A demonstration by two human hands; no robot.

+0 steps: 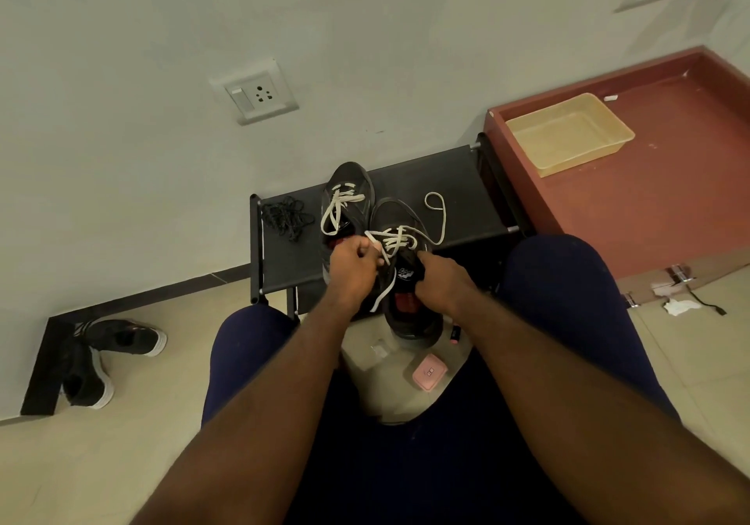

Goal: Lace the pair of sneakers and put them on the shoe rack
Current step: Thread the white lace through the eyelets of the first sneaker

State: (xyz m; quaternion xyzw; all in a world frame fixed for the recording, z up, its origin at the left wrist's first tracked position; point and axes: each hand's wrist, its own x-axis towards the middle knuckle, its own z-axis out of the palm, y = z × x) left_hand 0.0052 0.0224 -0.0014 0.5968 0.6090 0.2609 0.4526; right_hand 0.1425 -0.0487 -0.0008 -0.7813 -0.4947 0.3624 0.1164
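Forearms: two bare arms reach forward from the bottom edge, between knees in navy cloth.
Left hand [352, 267]: fingers curled, pinching one end of a white lace [393, 240] at the near sneaker's eyelets.
Right hand [443, 281]: gripping the near sneaker [410, 318] at its tongue, thumb side toward the eyelets.
Near sneaker: black, red insole showing; toe over the rack [450, 183] top, heel out past the rack's front edge toward the person. Partly laced in white.
Lace ends: one strip hangs down beside the left wrist; the other runs right and curls into a loop [436, 204] on the rack top.
Far sneaker [348, 183]: black, on the rack top just left of the near one and touching it, toe toward the wall; white lace in the lower eyelets, ends loose.
Black lace [286, 217]: tangled heap on the rack's left end, apart from the sneakers.
Rack: low, black fabric top on a tube frame, against the wall.
Pink case [429, 371]: on the floor between the knees, below the near sneaker's heel.
Other shoes [121, 338]: black pair with white soles, on the floor far left by the skirting.
Tray [568, 135]: beige, on a red ledge [669, 208] right of the rack.
Socket [259, 96]: on the wall above the rack.
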